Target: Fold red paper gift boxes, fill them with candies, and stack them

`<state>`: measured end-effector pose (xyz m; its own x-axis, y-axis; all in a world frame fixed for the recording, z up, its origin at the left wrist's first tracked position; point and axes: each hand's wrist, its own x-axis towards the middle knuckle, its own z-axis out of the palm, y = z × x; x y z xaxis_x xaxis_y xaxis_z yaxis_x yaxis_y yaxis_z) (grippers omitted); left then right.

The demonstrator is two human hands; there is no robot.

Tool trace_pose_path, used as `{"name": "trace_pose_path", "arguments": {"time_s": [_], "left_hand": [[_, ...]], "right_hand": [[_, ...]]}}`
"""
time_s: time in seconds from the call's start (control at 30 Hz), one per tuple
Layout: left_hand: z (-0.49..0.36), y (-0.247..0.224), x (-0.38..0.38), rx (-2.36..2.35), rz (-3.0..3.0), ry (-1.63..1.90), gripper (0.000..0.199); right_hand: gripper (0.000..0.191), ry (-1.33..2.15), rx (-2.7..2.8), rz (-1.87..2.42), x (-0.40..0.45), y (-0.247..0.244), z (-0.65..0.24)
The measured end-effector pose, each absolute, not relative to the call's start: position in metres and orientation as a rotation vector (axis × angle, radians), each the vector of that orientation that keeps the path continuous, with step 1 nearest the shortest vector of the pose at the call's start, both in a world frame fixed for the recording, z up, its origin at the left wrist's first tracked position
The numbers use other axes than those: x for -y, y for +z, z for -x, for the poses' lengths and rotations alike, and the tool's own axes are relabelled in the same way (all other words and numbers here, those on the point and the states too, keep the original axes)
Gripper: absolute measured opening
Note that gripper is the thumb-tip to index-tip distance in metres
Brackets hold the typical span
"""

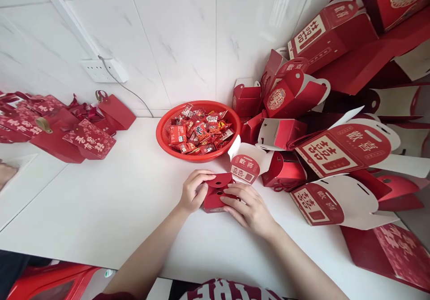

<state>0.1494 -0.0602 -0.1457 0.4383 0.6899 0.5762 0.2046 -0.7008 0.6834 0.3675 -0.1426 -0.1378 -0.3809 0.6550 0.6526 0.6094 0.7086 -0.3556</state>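
Observation:
Between my two hands a small red gift box (215,197) rests on the white table, its rounded top flaps, each with a hole, folded inward. My left hand (195,191) grips the box's left side, fingertips over the far flap. On the right side, my right hand (250,206) lies with fingers stretched over the flaps, touching them. Just beyond stands an unfolded-top box (243,167) with white inner flaps. A red plastic basket (163,145) full of wrapped candies (201,131) sits behind my hands.
Many red boxes (336,150) with open tops are heaped along the right. Closed red boxes with ribbons (89,141) gather at the far left. A cable runs from a wall socket (104,70) to the table. Part of another person's hand (6,173) shows at the left edge.

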Motion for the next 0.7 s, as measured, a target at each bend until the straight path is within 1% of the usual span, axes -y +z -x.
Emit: {"name": "trace_pose_path", "arguments": {"time_s": [0.23, 0.27, 0.37, 0.4, 0.47, 0.57, 0.7], "left_hand": [[-0.143, -0.140, 0.059, -0.693, -2.352, 1.106, 0.034], [-0.142, -0.139, 0.061, -0.670, -2.373, 1.085, 0.039], [-0.141, -0.133, 0.064, -0.592, -2.450, 0.968, 0.062], [-0.141, -0.131, 0.066, -0.581, -2.480, 0.918, 0.068], [-0.143, -0.129, 0.068, -0.606, -2.532, 0.844, 0.068], [-0.144, -0.128, 0.075, -0.688, -2.572, 0.833, 0.060], [-0.133, -0.130, 0.095, -0.846, -2.561, 0.870, 0.059]], "right_hand": [[0.024, 0.198, 2.064, 0.952, 0.143, -0.136, -0.367], [0.024, 0.201, 2.062, 0.950, 0.143, -0.136, -0.367], [0.022, 0.211, 2.056, 0.948, 0.143, -0.137, -0.366], [0.022, 0.215, 2.052, 0.948, 0.142, -0.137, -0.366], [0.022, 0.222, 2.038, 0.949, 0.142, -0.138, -0.365], [0.023, 0.197, 2.035, 0.974, 0.143, -0.138, -0.364], [0.039, 0.092, 2.053, 0.998, 0.149, -0.134, -0.366]]}}
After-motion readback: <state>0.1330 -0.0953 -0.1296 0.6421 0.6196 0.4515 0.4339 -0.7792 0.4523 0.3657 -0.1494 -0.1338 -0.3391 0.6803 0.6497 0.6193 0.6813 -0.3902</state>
